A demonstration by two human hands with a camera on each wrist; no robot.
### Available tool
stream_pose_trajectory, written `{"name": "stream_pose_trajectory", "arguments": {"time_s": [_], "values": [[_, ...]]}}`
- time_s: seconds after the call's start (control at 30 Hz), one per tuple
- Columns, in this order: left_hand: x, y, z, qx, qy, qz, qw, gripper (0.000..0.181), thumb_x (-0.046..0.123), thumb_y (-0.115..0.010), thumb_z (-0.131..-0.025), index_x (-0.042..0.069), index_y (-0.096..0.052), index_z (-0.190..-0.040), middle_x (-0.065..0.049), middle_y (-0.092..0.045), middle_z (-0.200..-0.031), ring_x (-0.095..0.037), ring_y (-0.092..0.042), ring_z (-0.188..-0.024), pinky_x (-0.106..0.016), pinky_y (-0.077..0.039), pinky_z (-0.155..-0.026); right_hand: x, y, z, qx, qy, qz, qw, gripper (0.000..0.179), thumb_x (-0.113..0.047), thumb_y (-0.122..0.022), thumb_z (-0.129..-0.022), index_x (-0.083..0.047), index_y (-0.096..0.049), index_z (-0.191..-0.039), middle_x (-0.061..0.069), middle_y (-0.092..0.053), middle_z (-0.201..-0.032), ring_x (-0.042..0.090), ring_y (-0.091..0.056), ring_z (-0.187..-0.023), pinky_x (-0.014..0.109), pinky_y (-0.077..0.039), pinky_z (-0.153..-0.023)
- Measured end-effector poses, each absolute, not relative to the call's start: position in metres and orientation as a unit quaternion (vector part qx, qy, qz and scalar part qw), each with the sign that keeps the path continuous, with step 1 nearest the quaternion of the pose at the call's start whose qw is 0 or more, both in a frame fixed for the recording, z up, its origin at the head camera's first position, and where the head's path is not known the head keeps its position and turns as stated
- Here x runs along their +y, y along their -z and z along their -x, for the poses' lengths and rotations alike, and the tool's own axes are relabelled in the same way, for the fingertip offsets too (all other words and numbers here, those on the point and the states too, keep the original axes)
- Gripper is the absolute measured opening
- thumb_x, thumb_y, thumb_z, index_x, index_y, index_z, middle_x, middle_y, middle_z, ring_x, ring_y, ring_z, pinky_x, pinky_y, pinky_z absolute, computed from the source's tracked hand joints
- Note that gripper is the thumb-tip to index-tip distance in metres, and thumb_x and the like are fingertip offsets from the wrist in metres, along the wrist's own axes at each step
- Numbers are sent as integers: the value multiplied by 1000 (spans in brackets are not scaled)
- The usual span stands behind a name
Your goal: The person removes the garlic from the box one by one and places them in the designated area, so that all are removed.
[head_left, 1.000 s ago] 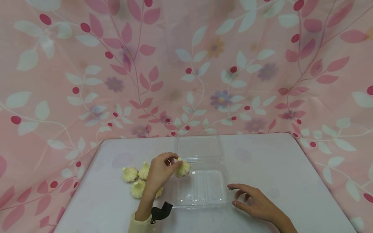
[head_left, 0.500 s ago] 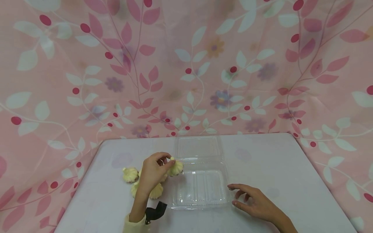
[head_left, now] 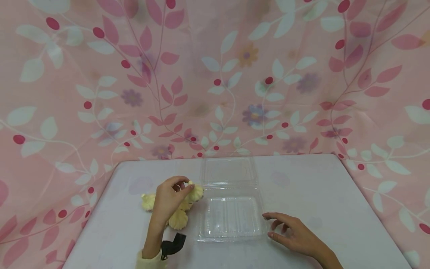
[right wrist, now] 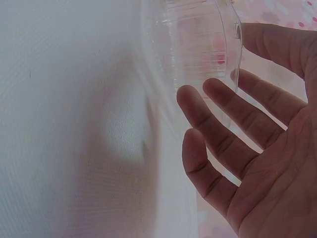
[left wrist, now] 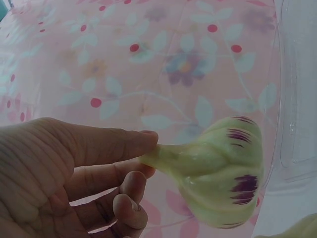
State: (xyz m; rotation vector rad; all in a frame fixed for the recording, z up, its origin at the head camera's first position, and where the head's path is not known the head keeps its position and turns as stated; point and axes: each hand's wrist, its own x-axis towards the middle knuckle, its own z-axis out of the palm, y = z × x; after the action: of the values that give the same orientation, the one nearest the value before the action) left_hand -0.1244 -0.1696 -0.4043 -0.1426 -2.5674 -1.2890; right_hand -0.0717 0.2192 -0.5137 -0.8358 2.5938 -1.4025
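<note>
In the head view, my left hand (head_left: 169, 198) holds a pale garlic bulb (head_left: 196, 194) above the table, left of a clear plastic container (head_left: 201, 237). The left wrist view shows thumb and index finger pinching the stem of this garlic bulb (left wrist: 218, 173), which has purple streaks. Several other garlic bulbs (head_left: 178, 219) lie below and behind that hand, partly hidden by it. My right hand (head_left: 295, 233) is at the container's right edge with fingers spread and loosely bent. In the right wrist view, its thumb and a fingertip meet the clear rim (right wrist: 239, 54).
The container's lid (head_left: 230, 170) lies folded back toward the far edge of the white table (head_left: 312, 186). Behind the table hangs a pink floral cloth (head_left: 201, 93). A black strap piece (head_left: 174, 246) sits at the left wrist.
My left hand has moved left with the garlic bulb, from over the container's left part to beside it, above the other bulbs. The right hand and container stay put.
</note>
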Motion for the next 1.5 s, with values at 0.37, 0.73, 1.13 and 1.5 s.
{"name": "stream_pose_trajectory", "arguments": {"time_s": [0.37, 0.73, 1.13, 1.5], "values": [[-181, 405, 125, -882, 453, 23, 130, 15, 15, -83, -81, 9, -73, -91, -1, -57, -72, -20, -51, -69, -26, -42, -57, 219, 513, 71, 846, 457, 270, 37, 46, -28, -73, -91, -12, -59, -133, 3, -66, -122, 10, -63, -89, 30, -51, -70], [-194, 401, 122, -881, 449, 12, 147, 14, 15, -82, -82, 9, -73, -92, -2, -57, -72, -18, -53, -68, -25, -41, -55, 219, 511, 70, 846, 459, 267, 40, 46, -27, -73, -91, -12, -60, -132, 4, -65, -122, 10, -63, -90, 30, -51, -70], [-209, 397, 116, -884, 442, -17, 154, 17, 18, -81, -83, 11, -73, -95, -2, -58, -75, -17, -55, -71, -26, -43, -58, 220, 512, 71, 843, 461, 276, 35, 47, -29, -72, -92, -11, -59, -133, 4, -65, -123, 11, -63, -90, 30, -51, -69], [-217, 395, 115, -888, 433, -35, 149, 16, 16, -80, -83, 10, -73, -96, -3, -59, -76, -18, -55, -70, -26, -43, -54, 220, 513, 71, 839, 464, 284, 31, 46, -28, -71, -93, -12, -58, -133, 4, -65, -123, 12, -64, -90, 30, -50, -69]]}}
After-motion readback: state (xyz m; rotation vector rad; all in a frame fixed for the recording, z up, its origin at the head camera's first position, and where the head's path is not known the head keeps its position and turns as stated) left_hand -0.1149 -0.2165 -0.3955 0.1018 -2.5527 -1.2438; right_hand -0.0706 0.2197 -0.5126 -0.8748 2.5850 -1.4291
